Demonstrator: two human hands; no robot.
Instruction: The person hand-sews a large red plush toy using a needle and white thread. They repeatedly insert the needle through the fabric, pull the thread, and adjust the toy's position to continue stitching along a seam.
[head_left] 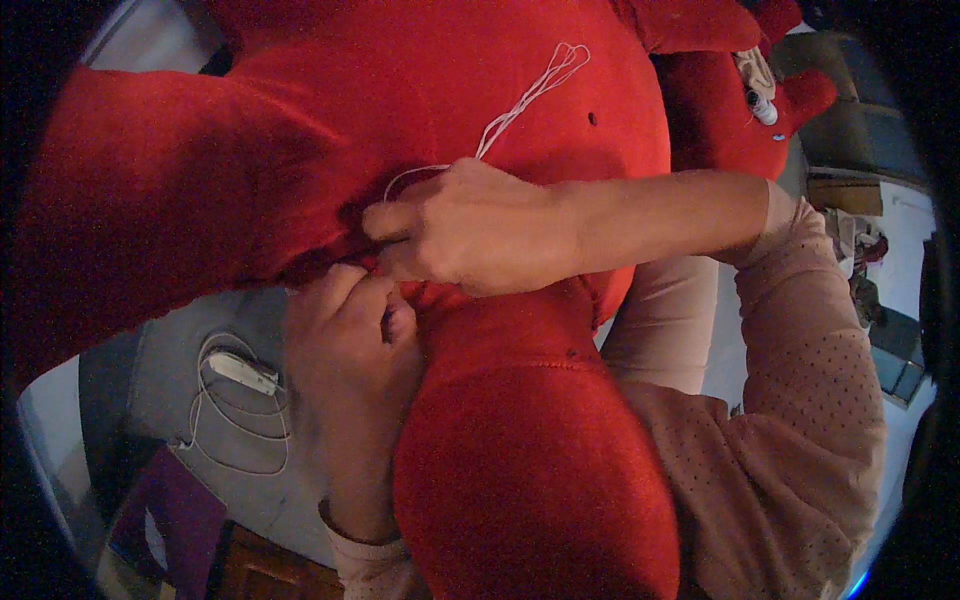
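A large stuffed red plush figure [540, 470] lies across my lap, its soft fabric spreading to the left and far side. My left hand [350, 330] is closed on a fold of the red fabric along a seam. Just above it, my right hand [460, 230] is closed against the same fold, fingertips pressed together; whatever is between them is hidden. White thread [515, 115] arcs out by my right hand's knuckles and lies in long loops on the red plush beyond. A small dark hole [592, 119] shows in the fabric to the right of the thread.
At the far right, a white thread spool [763, 108] and a pale cloth [752, 70] rest on another red plush part. A white power strip [245, 372] with a coiled cable lies on the grey surface at left. Below it is a purple item [185, 520].
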